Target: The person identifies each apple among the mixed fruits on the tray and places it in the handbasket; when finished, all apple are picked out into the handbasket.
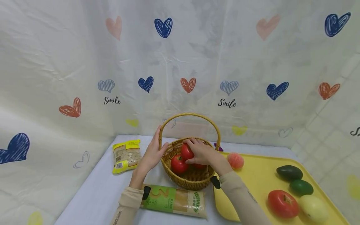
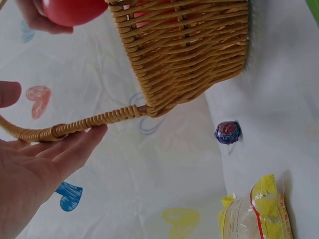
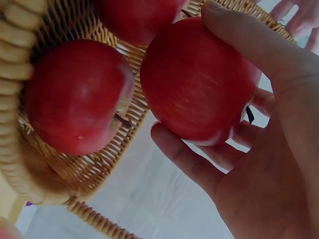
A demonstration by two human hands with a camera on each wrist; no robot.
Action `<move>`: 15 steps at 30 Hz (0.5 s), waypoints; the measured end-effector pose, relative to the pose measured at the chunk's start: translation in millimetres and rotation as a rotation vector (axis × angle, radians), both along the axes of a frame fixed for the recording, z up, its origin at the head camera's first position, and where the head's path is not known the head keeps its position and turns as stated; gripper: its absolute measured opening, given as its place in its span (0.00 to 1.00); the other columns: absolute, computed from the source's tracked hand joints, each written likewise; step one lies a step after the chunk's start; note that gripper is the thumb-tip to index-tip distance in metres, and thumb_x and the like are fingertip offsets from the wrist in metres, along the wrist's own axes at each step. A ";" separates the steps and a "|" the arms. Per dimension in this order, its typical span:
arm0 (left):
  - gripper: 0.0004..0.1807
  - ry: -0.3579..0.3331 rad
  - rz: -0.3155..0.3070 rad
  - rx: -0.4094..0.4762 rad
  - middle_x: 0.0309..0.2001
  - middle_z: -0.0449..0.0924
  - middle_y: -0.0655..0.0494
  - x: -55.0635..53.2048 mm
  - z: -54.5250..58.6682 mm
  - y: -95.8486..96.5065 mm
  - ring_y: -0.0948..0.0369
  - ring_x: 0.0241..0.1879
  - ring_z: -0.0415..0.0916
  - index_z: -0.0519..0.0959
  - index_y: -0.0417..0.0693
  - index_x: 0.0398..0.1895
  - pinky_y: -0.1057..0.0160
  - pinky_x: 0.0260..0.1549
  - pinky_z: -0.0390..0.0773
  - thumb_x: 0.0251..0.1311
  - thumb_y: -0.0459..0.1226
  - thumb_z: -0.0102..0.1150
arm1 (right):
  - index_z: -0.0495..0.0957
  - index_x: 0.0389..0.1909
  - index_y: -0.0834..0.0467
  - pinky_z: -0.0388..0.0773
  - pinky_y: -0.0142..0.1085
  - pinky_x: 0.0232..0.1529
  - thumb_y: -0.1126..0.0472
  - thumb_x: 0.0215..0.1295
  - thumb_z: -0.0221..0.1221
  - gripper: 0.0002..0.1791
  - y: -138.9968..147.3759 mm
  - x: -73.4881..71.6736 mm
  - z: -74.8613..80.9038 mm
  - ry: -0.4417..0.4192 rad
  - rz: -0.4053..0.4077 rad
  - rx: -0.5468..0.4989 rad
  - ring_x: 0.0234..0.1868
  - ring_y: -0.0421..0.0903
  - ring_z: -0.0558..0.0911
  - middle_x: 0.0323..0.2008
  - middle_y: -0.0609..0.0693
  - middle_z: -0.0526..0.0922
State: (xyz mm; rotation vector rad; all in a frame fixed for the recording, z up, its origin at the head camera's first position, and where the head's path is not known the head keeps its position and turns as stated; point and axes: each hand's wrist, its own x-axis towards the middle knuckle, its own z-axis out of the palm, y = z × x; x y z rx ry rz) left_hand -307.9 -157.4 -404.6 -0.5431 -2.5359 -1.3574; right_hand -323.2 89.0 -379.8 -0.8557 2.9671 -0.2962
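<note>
A wicker basket with a tall arched handle stands on the white table. My right hand grips a red apple over the basket, thumb on one side and fingers on the other. Two more red apples lie inside, one at the left and one at the right, partly under my right hand in the head view. My left hand rests straight fingers along the outside of the handle's left side, its thumb held apart from them.
At the right, a yellow tray holds a peach, two dark green fruits, a tomato and a pale round fruit. A long noodle packet lies before the basket; a yellow-ended bag lies left.
</note>
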 end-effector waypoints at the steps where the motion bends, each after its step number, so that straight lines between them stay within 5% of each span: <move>1: 0.45 0.002 0.001 0.000 0.85 0.37 0.53 0.1 0.0 0.0 0.48 0.84 0.41 0.33 0.62 0.85 0.39 0.79 0.53 0.78 0.47 0.50 | 0.63 0.75 0.51 0.78 0.60 0.63 0.43 0.60 0.72 0.46 -1.8 -2.2 0.7 -0.001 0.003 0.009 0.71 0.59 0.70 0.71 0.57 0.70; 15: 0.45 -0.012 0.017 -0.003 0.85 0.36 0.58 -0.8 -1.2 0.3 0.51 0.84 0.42 0.32 0.68 0.84 0.41 0.79 0.54 0.78 0.48 0.50 | 0.62 0.74 0.49 0.75 0.56 0.68 0.44 0.63 0.70 0.43 -14.3 -30.1 8.1 -0.094 -0.020 0.072 0.69 0.56 0.72 0.70 0.56 0.69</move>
